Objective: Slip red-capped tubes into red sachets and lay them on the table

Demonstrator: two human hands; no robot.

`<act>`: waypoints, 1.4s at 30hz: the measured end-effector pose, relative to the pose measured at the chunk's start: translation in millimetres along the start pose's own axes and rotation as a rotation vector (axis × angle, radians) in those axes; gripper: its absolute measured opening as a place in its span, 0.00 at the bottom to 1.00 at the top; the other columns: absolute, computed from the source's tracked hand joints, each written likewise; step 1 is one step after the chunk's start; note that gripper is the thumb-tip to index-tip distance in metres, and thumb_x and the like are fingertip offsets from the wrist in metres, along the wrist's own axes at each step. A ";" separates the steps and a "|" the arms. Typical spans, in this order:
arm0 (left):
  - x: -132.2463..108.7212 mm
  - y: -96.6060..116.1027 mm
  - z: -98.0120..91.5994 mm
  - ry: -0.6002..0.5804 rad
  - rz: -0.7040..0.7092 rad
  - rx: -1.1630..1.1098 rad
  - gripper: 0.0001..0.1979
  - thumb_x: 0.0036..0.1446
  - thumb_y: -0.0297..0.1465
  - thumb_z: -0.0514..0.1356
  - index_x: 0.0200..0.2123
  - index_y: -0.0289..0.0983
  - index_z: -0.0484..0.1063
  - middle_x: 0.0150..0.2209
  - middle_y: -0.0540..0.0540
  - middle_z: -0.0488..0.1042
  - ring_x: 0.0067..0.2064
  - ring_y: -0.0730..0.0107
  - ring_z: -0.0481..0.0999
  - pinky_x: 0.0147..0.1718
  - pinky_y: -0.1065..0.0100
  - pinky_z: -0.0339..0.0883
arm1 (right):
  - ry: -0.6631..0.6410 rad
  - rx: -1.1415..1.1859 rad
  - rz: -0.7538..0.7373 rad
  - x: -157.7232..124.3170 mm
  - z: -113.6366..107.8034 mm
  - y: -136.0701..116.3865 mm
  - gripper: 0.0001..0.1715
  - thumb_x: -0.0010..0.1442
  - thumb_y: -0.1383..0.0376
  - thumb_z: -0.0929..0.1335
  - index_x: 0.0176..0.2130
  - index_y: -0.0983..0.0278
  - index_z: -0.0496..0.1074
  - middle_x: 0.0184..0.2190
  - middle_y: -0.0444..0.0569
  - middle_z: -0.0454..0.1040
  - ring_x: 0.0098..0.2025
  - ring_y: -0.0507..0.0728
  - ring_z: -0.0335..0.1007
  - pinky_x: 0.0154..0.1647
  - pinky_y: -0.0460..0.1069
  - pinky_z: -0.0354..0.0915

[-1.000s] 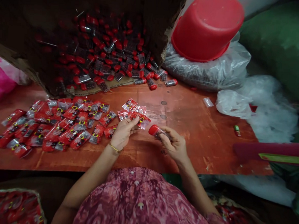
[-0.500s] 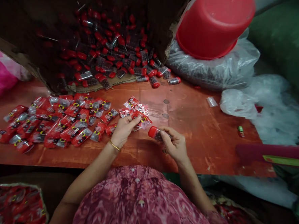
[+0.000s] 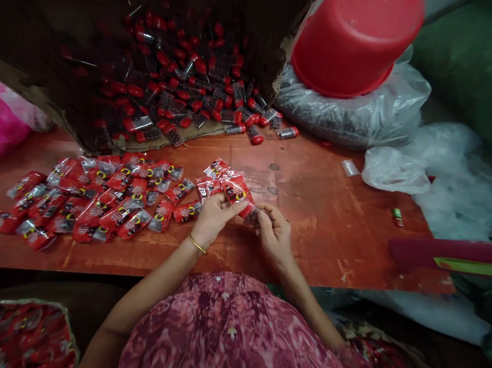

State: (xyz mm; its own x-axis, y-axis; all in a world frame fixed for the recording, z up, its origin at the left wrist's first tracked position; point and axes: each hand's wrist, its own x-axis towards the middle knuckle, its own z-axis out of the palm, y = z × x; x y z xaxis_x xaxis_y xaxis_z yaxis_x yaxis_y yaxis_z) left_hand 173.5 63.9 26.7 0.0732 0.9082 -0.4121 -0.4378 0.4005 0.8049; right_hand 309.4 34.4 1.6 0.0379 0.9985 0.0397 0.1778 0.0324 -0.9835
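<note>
My left hand [image 3: 214,218] is closed on a red printed plastic packet [image 3: 237,193], pinching its edge between thumb and fingers. At the packet's lower right end is a small clear container with dark contents [image 3: 252,215], gripped by the fingertips of my right hand [image 3: 274,233]. The container's red cap no longer shows separately; how far it sits inside the packet I cannot tell. Flat red packets [image 3: 207,187] lie on the table just beyond my left hand. To the left is a spread of filled red packets [image 3: 116,193].
A cardboard box [image 3: 274,52] on its side spills red-capped containers [image 3: 201,92] onto the red table [image 3: 331,222]. A red tub [image 3: 355,41] rests upside down on a plastic sack [image 3: 358,116]. Clear bags [image 3: 397,170] lie at right; a basket of packets [image 3: 24,331] stands lower left.
My hands have come together. A packet has been lifted from the flat pile in my left hand, and the container in my right hand has moved left to the packet's end.
</note>
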 end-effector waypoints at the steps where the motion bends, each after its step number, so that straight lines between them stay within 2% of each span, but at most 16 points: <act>1: -0.7 -2.5 2.0 0.010 -0.016 -0.033 0.16 0.32 0.33 0.71 0.27 0.33 0.74 0.27 0.49 0.77 0.28 0.75 0.73 0.33 0.71 0.66 | 0.033 0.037 0.010 -0.1 4.3 1.5 0.16 0.60 0.53 0.61 0.39 0.61 0.68 0.24 0.42 0.68 0.19 0.49 0.59 0.18 0.44 0.59; 3: -2.0 -7.0 5.1 0.013 -0.034 -0.087 0.16 0.32 0.31 0.72 0.28 0.32 0.74 0.27 0.49 0.77 0.28 0.75 0.73 0.34 0.71 0.66 | 0.112 0.102 0.013 0.2 12.6 4.2 0.15 0.60 0.53 0.61 0.39 0.61 0.65 0.24 0.41 0.66 0.19 0.49 0.58 0.18 0.44 0.59; 7: -3.9 -11.2 9.5 0.008 -0.005 -0.175 0.18 0.31 0.30 0.72 0.29 0.33 0.74 0.29 0.49 0.78 0.32 0.74 0.74 0.36 0.71 0.67 | 0.249 0.093 -0.042 1.6 23.5 7.9 0.13 0.61 0.54 0.60 0.38 0.60 0.62 0.27 0.43 0.65 0.26 0.51 0.63 0.27 0.46 0.64; 11: -2.8 -13.1 11.4 0.002 0.007 -0.204 0.17 0.36 0.39 0.70 0.26 0.33 0.73 0.23 0.51 0.75 0.26 0.77 0.71 0.28 0.74 0.64 | 0.205 0.026 -0.035 4.0 29.2 11.6 0.13 0.62 0.54 0.57 0.39 0.60 0.61 0.29 0.44 0.64 0.29 0.52 0.64 0.30 0.47 0.63; 14: -0.1 -15.9 10.8 0.040 -0.013 -0.198 0.18 0.35 0.40 0.70 0.26 0.33 0.72 0.21 0.52 0.73 0.22 0.80 0.67 0.23 0.76 0.61 | 0.232 0.010 -0.029 7.3 34.0 12.0 0.14 0.63 0.53 0.57 0.39 0.60 0.60 0.32 0.45 0.64 0.32 0.52 0.64 0.32 0.47 0.64; 16: 1.5 -17.2 9.4 0.032 -0.030 -0.189 0.19 0.34 0.40 0.70 0.26 0.34 0.72 0.20 0.53 0.71 0.20 0.81 0.65 0.20 0.75 0.59 | 0.186 0.055 0.028 8.5 36.5 10.9 0.15 0.63 0.52 0.56 0.40 0.59 0.59 0.30 0.44 0.63 0.28 0.52 0.63 0.29 0.47 0.63; 18: 2.4 -17.7 7.3 -0.007 -0.045 -0.183 0.19 0.35 0.43 0.69 0.24 0.34 0.71 0.18 0.53 0.69 0.17 0.80 0.63 0.17 0.74 0.56 | 0.073 0.110 0.102 7.7 37.9 9.7 0.15 0.63 0.52 0.55 0.41 0.59 0.58 0.26 0.42 0.62 0.23 0.51 0.60 0.22 0.47 0.61; 20: 2.5 -18.6 5.4 -0.016 -0.046 -0.175 0.20 0.37 0.46 0.67 0.21 0.35 0.68 0.16 0.54 0.66 0.16 0.80 0.61 0.15 0.73 0.53 | 0.008 0.101 0.118 6.0 38.5 9.7 0.15 0.63 0.52 0.56 0.42 0.59 0.57 0.25 0.41 0.61 0.21 0.51 0.59 0.21 0.47 0.60; 26: 3.0 -22.0 1.3 0.101 -0.022 -0.114 0.23 0.33 0.49 0.67 0.17 0.35 0.67 0.14 0.55 0.63 0.16 0.82 0.58 0.16 0.73 0.51 | 0.068 -0.044 -0.006 17.0 43.4 10.6 0.16 0.63 0.52 0.57 0.43 0.60 0.60 0.37 0.49 0.66 0.37 0.55 0.65 0.38 0.51 0.66; 27: 3.2 -20.4 -0.2 0.117 -0.005 -0.129 0.23 0.33 0.49 0.67 0.18 0.34 0.67 0.14 0.55 0.64 0.16 0.82 0.58 0.16 0.74 0.50 | 0.021 -0.016 0.006 20.2 45.1 8.8 0.17 0.63 0.52 0.56 0.44 0.60 0.60 0.38 0.49 0.67 0.37 0.54 0.66 0.37 0.50 0.66; 29: 3.1 -13.8 -5.0 0.133 0.025 -0.168 0.23 0.35 0.49 0.66 0.20 0.34 0.68 0.16 0.54 0.67 0.17 0.82 0.60 0.16 0.74 0.51 | -0.136 0.092 0.047 24.5 49.1 3.3 0.19 0.63 0.52 0.56 0.49 0.60 0.58 0.35 0.47 0.68 0.30 0.52 0.66 0.31 0.49 0.66; 31: 2.3 -2.8 -13.2 0.166 0.066 -0.196 0.22 0.37 0.47 0.67 0.21 0.33 0.69 0.19 0.52 0.70 0.18 0.80 0.64 0.18 0.74 0.55 | -0.257 0.199 0.067 25.7 54.6 -3.3 0.20 0.62 0.53 0.58 0.51 0.59 0.56 0.30 0.43 0.67 0.22 0.50 0.63 0.24 0.46 0.64; 35: 0.8 29.8 -44.2 0.311 0.122 -0.251 0.16 0.44 0.43 0.66 0.25 0.35 0.69 0.25 0.50 0.75 0.27 0.75 0.74 0.30 0.74 0.66 | -0.231 0.208 0.035 26.5 66.6 -6.7 0.18 0.59 0.53 0.62 0.46 0.60 0.61 0.24 0.39 0.66 0.18 0.47 0.58 0.18 0.44 0.59; 37: 0.6 50.1 -67.7 0.421 0.197 -0.274 0.14 0.49 0.43 0.62 0.26 0.37 0.70 0.27 0.51 0.77 0.28 0.76 0.75 0.33 0.74 0.68 | -0.223 0.136 0.012 32.6 66.8 -0.2 0.17 0.58 0.53 0.63 0.42 0.61 0.64 0.23 0.40 0.66 0.19 0.48 0.59 0.19 0.44 0.59; 39: 0.9 70.2 -93.3 0.549 0.280 -0.313 0.15 0.53 0.44 0.58 0.25 0.39 0.70 0.25 0.53 0.76 0.26 0.78 0.75 0.33 0.75 0.69 | -0.186 0.017 -0.027 46.6 59.6 9.2 0.15 0.58 0.54 0.62 0.38 0.63 0.67 0.23 0.42 0.68 0.21 0.49 0.62 0.23 0.45 0.61; 42: 1.3 92.8 -123.7 0.699 0.309 -0.361 0.22 0.59 0.46 0.49 0.24 0.37 0.69 0.22 0.52 0.75 0.23 0.79 0.74 0.31 0.76 0.70 | -0.080 -0.274 -0.092 85.2 37.7 20.4 0.16 0.59 0.56 0.60 0.36 0.64 0.69 0.27 0.47 0.72 0.27 0.53 0.66 0.29 0.48 0.63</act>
State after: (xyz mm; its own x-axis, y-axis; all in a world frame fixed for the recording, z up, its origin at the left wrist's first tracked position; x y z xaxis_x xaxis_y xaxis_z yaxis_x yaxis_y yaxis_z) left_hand 22.2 87.2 48.0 -0.6157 0.6390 -0.4611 -0.6155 -0.0246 0.7877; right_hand 279.1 121.9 -21.7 -0.0660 0.9926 0.1021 0.4364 0.1207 -0.8916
